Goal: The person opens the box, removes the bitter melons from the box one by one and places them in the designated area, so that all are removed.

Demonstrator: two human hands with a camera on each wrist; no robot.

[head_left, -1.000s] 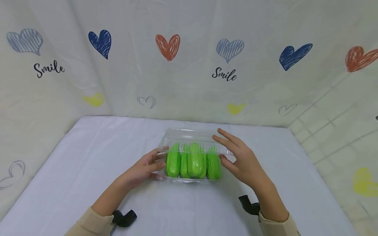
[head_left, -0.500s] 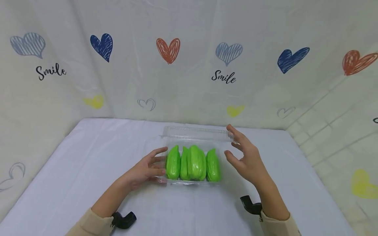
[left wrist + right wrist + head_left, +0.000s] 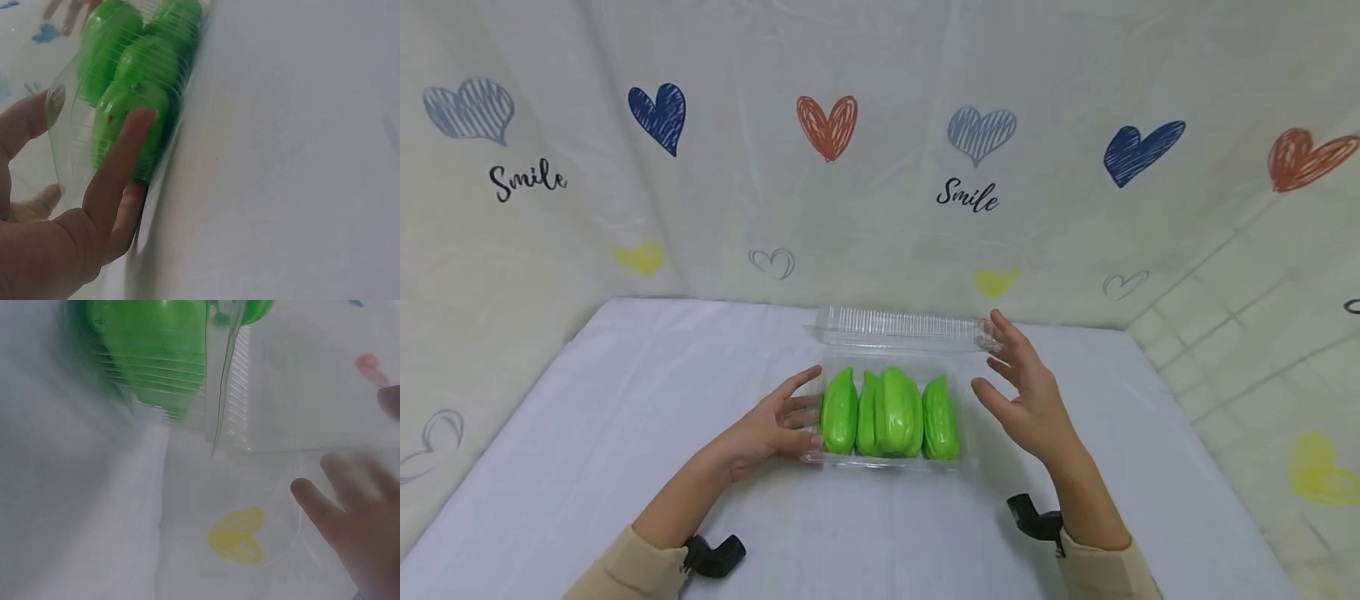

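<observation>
I judge opening the lid the step in hand; next calls for steadying the box. It sits on the table, long axis left-right, vegetables tapering away. My left hand, fingers spread, touches its left end; my right hand, spread, is by the lid, contact unclear.

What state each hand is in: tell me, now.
Left hand: open, touching the left side of the clear container.
Right hand: open, by the raised lid; contact unclear.
</observation>
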